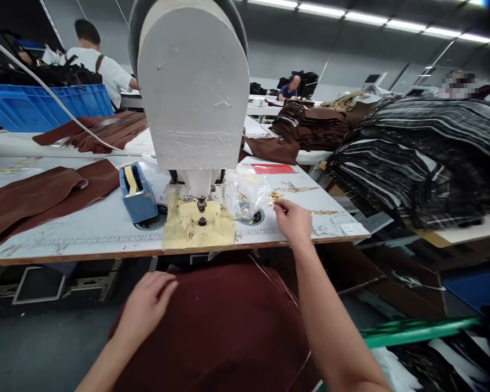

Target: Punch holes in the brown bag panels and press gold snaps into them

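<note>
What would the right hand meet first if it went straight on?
Likely the small gold-coloured pieces on the worktable, just ahead of the right hand and beside a clear plastic bag; depth is hard to judge.

**Q:** What lights the room?
**A:** Long white fluorescent strip lights (365,18), in a slanting row across a grey ceiling (330,32).

**Q:** Walls and floor?
**A:** Smooth grey wall panels (281,62) at the rear; below, a dark grey floor (44,337) flecked with small pale specks.

**Q:** Furniture?
**A:** A long white-topped desk (265,109) in the distance; at far left, a ribbed blue plastic crate (44,106).
</note>
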Motion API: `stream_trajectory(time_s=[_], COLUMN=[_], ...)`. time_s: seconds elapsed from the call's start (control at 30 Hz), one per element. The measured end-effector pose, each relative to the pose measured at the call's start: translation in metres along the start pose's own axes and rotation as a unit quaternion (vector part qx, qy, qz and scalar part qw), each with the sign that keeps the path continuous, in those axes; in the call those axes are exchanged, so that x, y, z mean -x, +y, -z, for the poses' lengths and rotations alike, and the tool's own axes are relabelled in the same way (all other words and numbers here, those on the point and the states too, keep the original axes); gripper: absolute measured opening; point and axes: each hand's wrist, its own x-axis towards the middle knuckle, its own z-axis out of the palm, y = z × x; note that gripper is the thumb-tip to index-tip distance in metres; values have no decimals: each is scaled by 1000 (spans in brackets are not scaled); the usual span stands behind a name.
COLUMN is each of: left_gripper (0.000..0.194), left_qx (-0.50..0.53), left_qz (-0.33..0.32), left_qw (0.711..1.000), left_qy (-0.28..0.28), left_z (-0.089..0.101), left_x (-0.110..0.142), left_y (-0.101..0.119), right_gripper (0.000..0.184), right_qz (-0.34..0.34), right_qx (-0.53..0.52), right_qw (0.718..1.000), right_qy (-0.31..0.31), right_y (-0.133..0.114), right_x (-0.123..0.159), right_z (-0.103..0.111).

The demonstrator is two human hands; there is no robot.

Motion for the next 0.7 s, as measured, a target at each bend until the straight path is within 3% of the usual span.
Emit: stream_trajectory(time_s=[0.07,0.13,0.23,0.33,0.47,0.53,0.6,0.63,0.7], left_gripper=[27,28,25,12,27,38,45,46,45], left_qx=[14,-3,5,58,162,213,275,315,396], left_qz=[28,79,132,138,138,149,165,173,183], left_qw=[989,975,957,945,924,908,888,873,838], left_qy=[-142,-209,-260,-291,-319,-329,-330,-329,-327], left_z=[-26,-43,-50,-45,-36,-31,-25,-20,-9], left_x=[4,-1,-13,-21,-19,-16,-15,-16,-18], left_y=[20,31,38,39,38,38,38,40,45], right_gripper=[29,29,25,27,28,24,24,25,29], right_qz=[-9,-9,-3,-1,23,45,56,58,65], right_qx=[95,116,113,143,185,118,-33,-124,-286], right_qw=[995,990,987,980,976,991,998,990,946], right_qy=[-25,-80,-118,-138,-114,-55,-20,-35,-140], right_y=[29,43,46,47,55,53,42,33,10], right_x=[-25,-42,-52,-56,-57,-44,-15,5,56], right_z=[6,6,-1,-5,-7,-5,-1,0,2])
